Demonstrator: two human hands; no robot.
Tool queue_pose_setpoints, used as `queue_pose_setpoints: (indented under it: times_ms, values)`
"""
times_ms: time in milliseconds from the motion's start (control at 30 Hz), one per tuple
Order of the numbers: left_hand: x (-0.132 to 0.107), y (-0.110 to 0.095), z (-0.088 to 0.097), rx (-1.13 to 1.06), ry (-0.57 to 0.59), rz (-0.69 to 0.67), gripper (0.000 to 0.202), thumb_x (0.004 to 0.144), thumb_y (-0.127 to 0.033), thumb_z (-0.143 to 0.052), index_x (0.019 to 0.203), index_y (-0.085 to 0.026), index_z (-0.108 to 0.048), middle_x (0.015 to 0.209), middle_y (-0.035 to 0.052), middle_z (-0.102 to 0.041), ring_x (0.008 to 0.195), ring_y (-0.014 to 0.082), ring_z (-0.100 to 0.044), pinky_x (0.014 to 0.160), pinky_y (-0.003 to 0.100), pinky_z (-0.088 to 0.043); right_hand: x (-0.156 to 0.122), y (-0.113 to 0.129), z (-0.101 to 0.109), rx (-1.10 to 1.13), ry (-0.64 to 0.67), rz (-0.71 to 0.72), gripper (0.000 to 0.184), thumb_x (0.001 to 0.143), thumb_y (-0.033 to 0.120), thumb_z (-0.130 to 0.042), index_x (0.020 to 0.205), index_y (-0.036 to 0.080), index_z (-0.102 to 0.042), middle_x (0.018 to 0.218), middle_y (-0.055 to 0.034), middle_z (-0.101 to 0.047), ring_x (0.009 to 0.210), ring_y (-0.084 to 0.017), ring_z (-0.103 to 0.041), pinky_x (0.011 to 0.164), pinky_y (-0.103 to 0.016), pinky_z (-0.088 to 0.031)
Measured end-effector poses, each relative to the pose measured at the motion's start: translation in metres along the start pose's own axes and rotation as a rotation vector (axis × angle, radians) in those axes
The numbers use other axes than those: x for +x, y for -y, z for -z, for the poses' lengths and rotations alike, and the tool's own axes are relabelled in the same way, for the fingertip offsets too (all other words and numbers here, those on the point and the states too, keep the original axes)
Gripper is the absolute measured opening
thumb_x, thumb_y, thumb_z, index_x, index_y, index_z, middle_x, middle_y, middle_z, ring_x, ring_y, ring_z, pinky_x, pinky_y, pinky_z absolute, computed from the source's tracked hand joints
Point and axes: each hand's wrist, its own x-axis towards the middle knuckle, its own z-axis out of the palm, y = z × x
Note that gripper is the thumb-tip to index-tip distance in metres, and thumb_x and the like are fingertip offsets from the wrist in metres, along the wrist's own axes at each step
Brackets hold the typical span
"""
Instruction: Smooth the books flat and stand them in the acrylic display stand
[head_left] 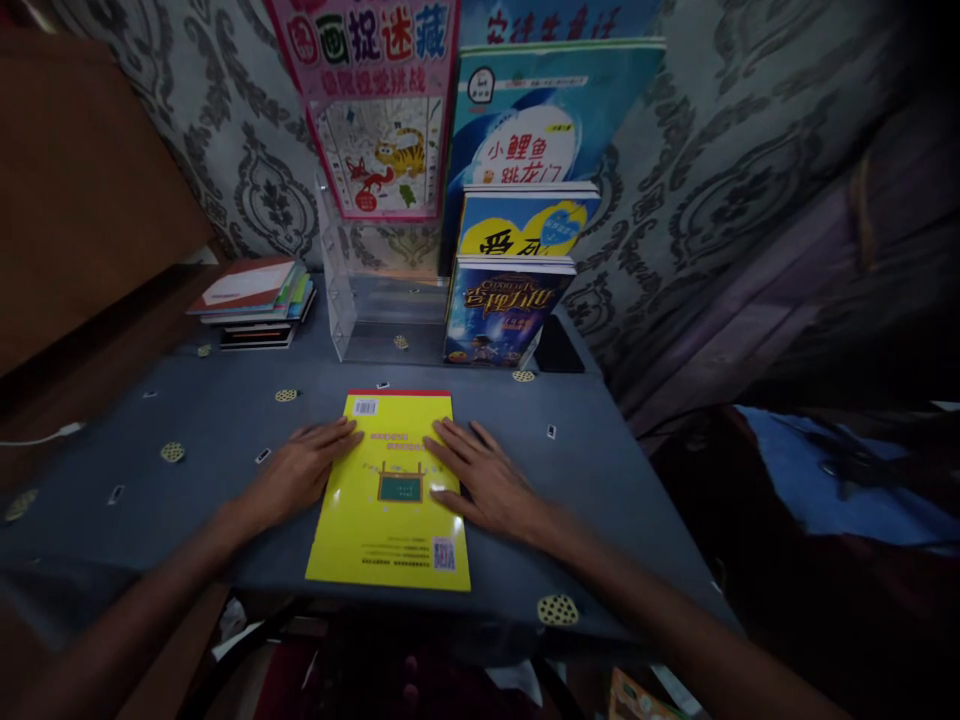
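Note:
A yellow book with a red edge along its far side lies flat near the front of the table, a barcode at its upper left and a QR code at its lower right. My left hand rests at the book's left edge, fingertips on the cover and fingers stretched out. From the other side, my right hand lies over the right edge with its fingers spread on the cover. Neither hand grips anything.
Behind the yellow book stands a clear acrylic rack. Its right column holds several books, with a blue book in front; a pink book stands at upper left. A book stack sits at the back left. The grey-blue tablecloth has seed-pod prints.

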Motion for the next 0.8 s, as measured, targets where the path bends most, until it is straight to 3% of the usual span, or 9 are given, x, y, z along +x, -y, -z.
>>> queue_pose_setpoints:
  times_ms: [100,200,267,367,500,667,800]
  values:
    - [-0.015,-0.018,0.006,0.021,-0.002,-0.038,0.052,0.093,-0.006,-0.045,0.141,-0.019,-0.058,0.141,0.0145,-0.065,0.127,0.0259,-0.065,0.098,0.044,-0.056,-0.025,0.011,0.004,0.052,0.083,0.054,0.086,0.092,0.074,-0.052,0.16,0.026,-0.034,0.168,-0.0147,-0.026,0.157,-0.035,-0.018,0.126,-0.064,-0.014]
    - [-0.027,-0.032,0.009,0.019,0.014,-0.064,0.052,0.092,-0.007,-0.047,0.142,-0.019,-0.057,0.141,0.0149,-0.064,0.128,0.0266,-0.064,0.097,0.044,-0.056,-0.049,0.019,0.008,0.084,0.182,0.114,0.099,0.084,0.075,-0.064,0.163,0.027,-0.026,0.17,-0.0143,-0.019,0.158,-0.037,-0.011,0.126,-0.066,-0.01]
    - [-0.033,-0.038,0.009,0.017,0.026,-0.077,0.053,0.092,-0.009,-0.049,0.142,-0.02,-0.056,0.142,0.0146,-0.064,0.128,0.0267,-0.064,0.096,0.043,-0.055,-0.061,0.026,0.007,0.077,0.223,0.131,0.106,0.08,0.069,-0.073,0.163,0.026,-0.023,0.171,-0.0149,-0.014,0.158,-0.038,-0.008,0.125,-0.066,-0.01]
    - [-0.039,-0.043,0.009,0.019,0.029,-0.08,0.054,0.092,-0.009,-0.049,0.144,-0.022,-0.054,0.143,0.0131,-0.063,0.129,0.0258,-0.063,0.098,0.042,-0.054,-0.074,0.04,-0.003,0.014,0.21,0.098,0.11,0.076,0.048,-0.085,0.164,0.028,-0.022,0.171,-0.0141,-0.014,0.158,-0.039,-0.011,0.125,-0.066,-0.015]
    - [-0.042,-0.042,0.009,-0.028,0.059,-0.065,0.056,0.094,-0.011,-0.047,0.148,-0.025,-0.052,0.146,0.0112,-0.061,0.131,0.0262,-0.062,0.1,0.042,-0.052,-0.08,0.056,-0.021,-0.109,0.083,0.084,0.087,0.086,0.023,-0.077,0.16,0.03,-0.033,0.167,-0.0132,-0.032,0.155,-0.038,-0.024,0.121,-0.067,-0.028]
    - [-0.041,-0.035,0.012,-0.141,0.117,-0.05,0.055,0.098,-0.013,-0.044,0.15,-0.031,-0.05,0.15,0.0076,-0.058,0.133,0.0251,-0.06,0.104,0.04,-0.051,-0.072,0.053,-0.019,-0.117,-0.019,0.198,0.053,0.096,0.027,-0.067,0.147,0.03,-0.054,0.15,-0.0105,-0.058,0.148,-0.036,-0.04,0.109,-0.056,-0.05]
    - [-0.038,-0.031,0.02,-0.259,0.11,-0.008,0.048,0.102,-0.017,-0.042,0.143,-0.035,-0.057,0.15,0.0041,-0.058,0.137,0.0232,-0.057,0.111,0.042,-0.048,-0.051,0.05,0.0,0.095,-0.124,0.262,0.03,0.103,0.031,-0.057,0.13,0.023,-0.067,0.129,-0.0095,-0.073,0.128,-0.022,-0.063,0.109,-0.039,-0.052]
